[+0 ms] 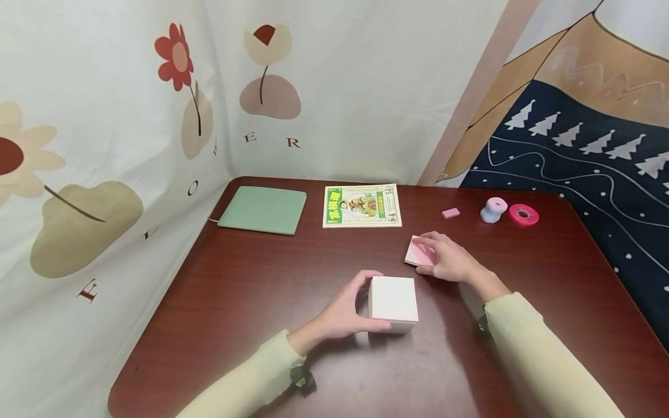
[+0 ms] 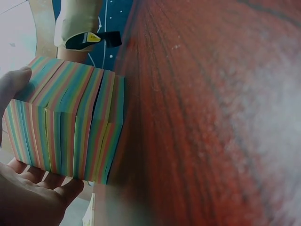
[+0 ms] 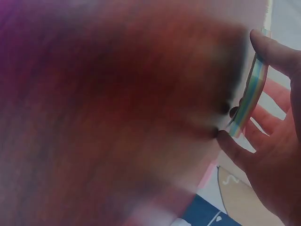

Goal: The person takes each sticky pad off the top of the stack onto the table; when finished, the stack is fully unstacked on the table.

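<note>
A block of stacked sticky note pads with a white top stands near the middle of the table. My left hand grips it from the left, thumb on the near side and fingers on the far side. Rainbow-striped edges of the stacked pads show in the left wrist view, with thin gaps between layers. Farther back and to the right, my right hand holds a single thin pad by its opposite edges. This pad has a pinkish-white top and striped edges, close over the table.
Along the back of the brown table lie a green notebook and a green-and-yellow illustrated booklet. To their right are a small pink eraser-like block, a pink-and-blue spool and a bright pink ring-shaped roll. Printed curtains hang behind.
</note>
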### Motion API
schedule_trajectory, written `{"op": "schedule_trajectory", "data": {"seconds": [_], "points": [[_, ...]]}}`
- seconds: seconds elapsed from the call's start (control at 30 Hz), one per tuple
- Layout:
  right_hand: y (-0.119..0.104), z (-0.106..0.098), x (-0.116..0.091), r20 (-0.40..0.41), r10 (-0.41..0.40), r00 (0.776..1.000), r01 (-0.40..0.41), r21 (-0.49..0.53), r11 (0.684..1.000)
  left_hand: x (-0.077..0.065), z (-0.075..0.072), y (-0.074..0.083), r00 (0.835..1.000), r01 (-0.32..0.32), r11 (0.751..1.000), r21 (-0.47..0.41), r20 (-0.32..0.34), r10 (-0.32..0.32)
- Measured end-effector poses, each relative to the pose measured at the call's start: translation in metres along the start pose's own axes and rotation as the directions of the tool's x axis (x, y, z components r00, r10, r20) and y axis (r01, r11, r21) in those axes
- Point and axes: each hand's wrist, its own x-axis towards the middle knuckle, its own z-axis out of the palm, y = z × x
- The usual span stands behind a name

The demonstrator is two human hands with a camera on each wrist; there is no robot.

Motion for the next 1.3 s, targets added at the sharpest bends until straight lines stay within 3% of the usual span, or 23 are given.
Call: {"op": "schedule_trajectory", "data": {"seconds": [0.2,0.53,0.67,0.8,1.0,1.13,1.3], "points": [[0.003,0.003,0.001,-0.002,-0.030,1.000,0.030,-0.035,0.999,0.000,0.000,-0.001,1.000,0.009,1.000,0.020,-0.003,-0.009],[-0.001,-0.001,-0.002,0.054,0.017,0.998,-0.015,-0.042,0.999,0.000,0.000,-0.002,1.000,0.004,1.000,0.010,0.006,-0.004],[-0.007,-0.009,-0.003,0.019,-0.024,1.000,0.025,-0.051,0.998,0.000,0.000,-0.001,1.000,0.003,1.000,0.012,0.005,-0.003],[-0.025,-0.026,-0.006,-0.032,-0.089,0.996,0.088,-0.024,0.996,0.001,-0.001,-0.001,1.000,0.005,1.000,0.016,0.004,-0.005],[-0.073,-0.046,-0.022,-0.027,-0.201,0.979,0.202,0.048,0.978,0.000,-0.002,0.000,1.000,0.003,1.000,0.011,0.014,-0.003],[-0.100,-0.042,-0.034,0.013,-0.297,0.955,0.296,0.039,0.954,0.000,-0.002,0.000,1.000,0.001,1.000,0.020,0.017,-0.002],[-0.118,-0.025,-0.047,0.067,-0.382,0.922,0.382,0.002,0.924,0.000,-0.002,-0.001,1.000,0.007,0.997,0.073,0.020,-0.009]]}}
